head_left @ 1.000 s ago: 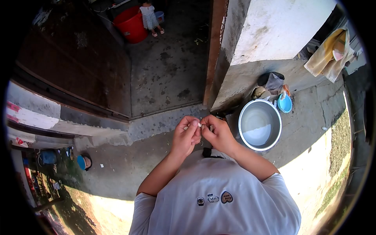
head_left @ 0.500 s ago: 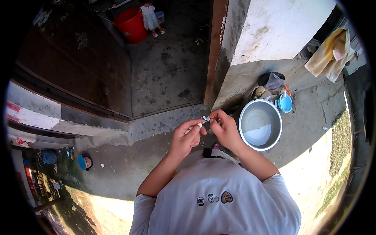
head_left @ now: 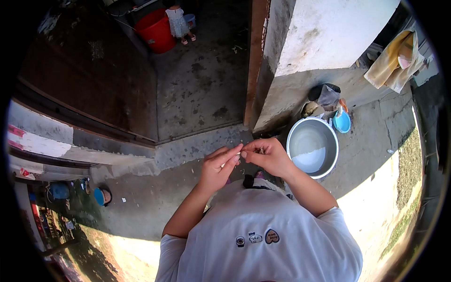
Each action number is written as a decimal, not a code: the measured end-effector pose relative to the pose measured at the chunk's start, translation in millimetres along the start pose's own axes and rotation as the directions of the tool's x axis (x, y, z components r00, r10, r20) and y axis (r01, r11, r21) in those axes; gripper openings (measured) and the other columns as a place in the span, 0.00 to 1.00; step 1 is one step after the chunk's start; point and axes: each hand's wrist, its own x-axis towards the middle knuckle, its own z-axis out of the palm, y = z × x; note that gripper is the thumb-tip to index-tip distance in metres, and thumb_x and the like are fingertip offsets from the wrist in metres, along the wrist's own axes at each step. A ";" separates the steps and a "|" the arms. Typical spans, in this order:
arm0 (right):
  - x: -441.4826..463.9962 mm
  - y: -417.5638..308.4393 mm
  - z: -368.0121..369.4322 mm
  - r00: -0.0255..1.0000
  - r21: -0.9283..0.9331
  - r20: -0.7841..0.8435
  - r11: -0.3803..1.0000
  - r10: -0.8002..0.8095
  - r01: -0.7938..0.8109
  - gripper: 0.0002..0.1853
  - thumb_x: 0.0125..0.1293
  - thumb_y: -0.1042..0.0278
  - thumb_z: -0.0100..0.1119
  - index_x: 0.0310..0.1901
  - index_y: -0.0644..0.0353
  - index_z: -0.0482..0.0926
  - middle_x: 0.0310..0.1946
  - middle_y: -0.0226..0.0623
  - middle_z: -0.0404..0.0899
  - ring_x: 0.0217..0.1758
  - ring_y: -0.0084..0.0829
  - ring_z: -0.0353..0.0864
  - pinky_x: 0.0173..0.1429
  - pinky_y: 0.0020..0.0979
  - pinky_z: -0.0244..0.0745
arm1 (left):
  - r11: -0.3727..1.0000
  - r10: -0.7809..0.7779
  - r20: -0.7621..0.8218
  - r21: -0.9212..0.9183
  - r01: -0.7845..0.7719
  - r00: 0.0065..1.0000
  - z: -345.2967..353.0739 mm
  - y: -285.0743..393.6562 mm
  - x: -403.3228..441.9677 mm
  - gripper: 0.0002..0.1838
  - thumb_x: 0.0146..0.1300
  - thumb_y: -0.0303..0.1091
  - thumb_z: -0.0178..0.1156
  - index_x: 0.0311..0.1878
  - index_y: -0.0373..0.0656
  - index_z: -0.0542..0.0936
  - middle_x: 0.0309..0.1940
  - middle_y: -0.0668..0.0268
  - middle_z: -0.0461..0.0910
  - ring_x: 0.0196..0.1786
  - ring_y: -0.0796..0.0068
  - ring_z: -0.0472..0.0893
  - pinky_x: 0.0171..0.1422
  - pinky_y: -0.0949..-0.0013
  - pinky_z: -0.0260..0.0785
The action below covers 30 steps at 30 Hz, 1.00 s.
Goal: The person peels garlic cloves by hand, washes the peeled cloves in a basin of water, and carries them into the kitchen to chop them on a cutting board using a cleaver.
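Note:
My left hand pinches a small whitish object in front of my shirt, its fingers closed. Against the tips of those fingers rests the pinch of my right hand; what it holds, if anything, is too small to tell. Just right of my right hand stands a large metal basin with water in it. A small blue basin is beyond it.
An open doorway lies ahead, with a person beside a red tub inside. A towel hangs at the upper right. Dark bags lie by the wall. A blue bucket stands at the left.
My hands parted slightly half a second ago, with a pale shred between them, and have come together again. That shred no longer shows. The view has shifted slightly.

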 end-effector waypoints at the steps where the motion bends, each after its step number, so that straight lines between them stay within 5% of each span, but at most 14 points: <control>1: 0.7 1.3 -1.1 0.999 0.018 0.028 0.999 0.033 -0.034 0.05 0.55 0.73 0.57 0.30 0.65 0.79 0.21 0.24 0.74 0.24 0.10 0.66 0.26 0.16 0.59 | 0.994 0.078 0.009 0.080 -0.079 0.997 -0.5 -1.3 0.0 0.17 0.54 0.21 0.55 0.49 0.42 0.76 0.23 0.65 0.74 0.24 0.79 0.72 0.29 0.78 0.65; 12: 1.2 5.5 -1.0 0.987 0.198 0.110 0.971 0.115 -0.135 0.03 0.53 0.77 0.54 0.29 0.66 0.77 0.25 0.30 0.77 0.28 0.16 0.72 0.34 0.18 0.66 | 0.962 0.161 0.075 0.209 -0.174 0.984 -3.6 -2.8 -1.8 0.18 0.51 0.17 0.55 0.47 0.40 0.77 0.25 0.63 0.77 0.26 0.75 0.75 0.30 0.76 0.67; 15: 0.3 9.3 0.6 0.998 0.124 0.055 0.992 0.003 -0.010 0.03 0.53 0.77 0.54 0.28 0.67 0.76 0.23 0.28 0.76 0.27 0.15 0.71 0.31 0.18 0.65 | 0.958 0.177 0.058 0.219 -0.185 0.983 -1.3 -2.2 -0.9 0.18 0.51 0.17 0.56 0.47 0.40 0.77 0.26 0.63 0.77 0.26 0.75 0.75 0.30 0.75 0.67; 17: -0.6 3.6 1.9 0.998 -0.146 -0.006 0.988 -0.057 0.056 0.03 0.53 0.76 0.54 0.27 0.67 0.76 0.21 0.27 0.74 0.24 0.14 0.69 0.28 0.19 0.64 | 0.910 0.267 0.056 0.313 -0.271 0.962 -0.1 -2.3 0.6 0.18 0.51 0.19 0.56 0.48 0.39 0.75 0.24 0.62 0.74 0.24 0.72 0.75 0.28 0.74 0.67; 21: 0.7 5.1 6.5 0.995 -0.174 -0.020 0.980 -0.099 0.094 0.04 0.52 0.76 0.55 0.27 0.67 0.76 0.19 0.26 0.72 0.23 0.13 0.66 0.26 0.19 0.62 | 0.907 0.284 -0.003 0.324 -0.268 0.959 6.4 1.1 0.3 0.14 0.54 0.21 0.56 0.46 0.38 0.75 0.26 0.63 0.76 0.24 0.75 0.75 0.28 0.76 0.66; 23: 1.3 5.8 9.7 0.995 -0.158 -0.041 0.984 -0.088 0.081 0.03 0.52 0.76 0.55 0.27 0.67 0.76 0.17 0.26 0.71 0.22 0.13 0.64 0.25 0.19 0.61 | 0.998 -0.056 -0.149 -0.050 0.049 0.987 9.7 1.0 -4.8 0.11 0.58 0.24 0.54 0.44 0.37 0.75 0.27 0.66 0.77 0.26 0.79 0.75 0.30 0.77 0.66; 24: 1.7 5.5 9.3 0.995 -0.156 -0.039 0.984 -0.091 0.084 0.03 0.52 0.76 0.55 0.27 0.67 0.76 0.17 0.26 0.71 0.22 0.13 0.64 0.25 0.19 0.61 | 0.998 -0.054 -0.150 -0.047 0.048 0.987 7.1 1.3 -4.6 0.11 0.58 0.24 0.54 0.44 0.37 0.75 0.27 0.66 0.77 0.26 0.79 0.75 0.30 0.77 0.66; 26: 0.4 3.9 7.2 0.996 -0.176 -0.003 0.981 -0.085 0.083 0.04 0.54 0.75 0.55 0.26 0.66 0.76 0.17 0.26 0.71 0.21 0.13 0.64 0.24 0.19 0.60 | 0.913 -0.266 -0.052 -0.333 0.234 0.963 0.1 3.4 -5.3 0.10 0.61 0.27 0.52 0.45 0.37 0.76 0.26 0.67 0.76 0.24 0.86 0.69 0.25 0.82 0.60; 30: -0.3 -5.7 5.1 1.000 -0.246 -0.016 0.969 -0.020 0.015 0.04 0.54 0.74 0.58 0.27 0.66 0.77 0.18 0.26 0.71 0.21 0.12 0.64 0.24 0.19 0.60 | 0.953 -0.243 -0.058 -0.199 0.228 0.968 -2.6 7.8 -4.0 0.11 0.60 0.26 0.53 0.46 0.38 0.76 0.27 0.67 0.76 0.27 0.82 0.73 0.34 0.79 0.65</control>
